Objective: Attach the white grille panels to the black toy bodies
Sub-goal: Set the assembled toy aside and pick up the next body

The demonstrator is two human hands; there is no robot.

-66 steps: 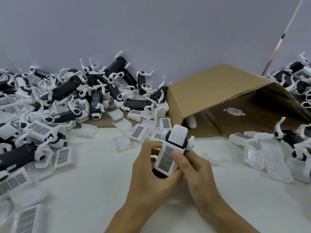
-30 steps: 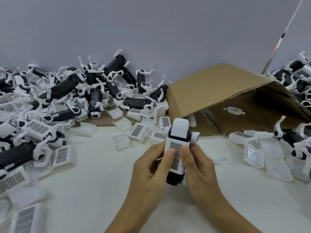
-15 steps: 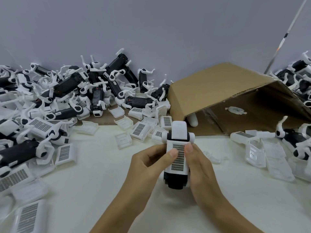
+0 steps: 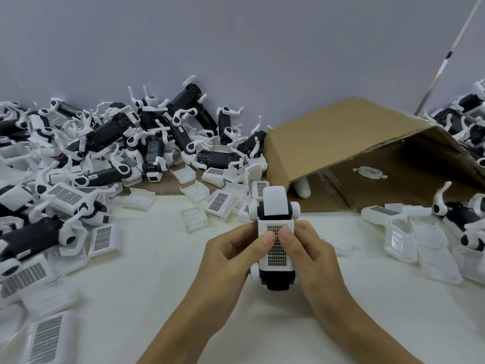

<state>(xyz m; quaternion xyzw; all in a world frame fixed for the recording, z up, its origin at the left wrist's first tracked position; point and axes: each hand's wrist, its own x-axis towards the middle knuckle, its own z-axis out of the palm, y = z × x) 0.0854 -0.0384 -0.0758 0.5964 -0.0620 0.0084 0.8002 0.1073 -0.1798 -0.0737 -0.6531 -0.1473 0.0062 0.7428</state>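
Step in hand: seating white grille panel (image 4: pixel 275 244) onto black toy body (image 4: pixel 276 281), held just above worktop (image 4: pixel 157 258) at centre, long axis pointing away from viewer
Left hand (image 4: pixel 231 254): wrapped round left side of body, thumb tip pressing down on grille face; other fingers curled behind, mostly hidden
Right hand (image 4: pixel 312 254): mirrors left, thumb pressing grille beside left thumb, thumbs nearly touching; rest of fingers curled round right side
Panel fit: lies flat along body top, edges look flush w/ body; black end pokes out below near edge; clip engagement not visible, so cannot tell if fully snapped
Judged progress: this unit near done; many more to go
Supply, bodies: heap of black bodies w/ white arms (image 4: pixel 131 143) at far left against wall
Supply, panels: loose grille panels (image 4: pixel 220 200) scattered betw. heap and hands, more at left edge
Cardboard box (image 4: pixel 367 153): on its side, far right, mouth open toward viewer
Next move calls for: firm even thumb pressure along panel length, check both ends seated, then set unit aside & pick fresh body + panel
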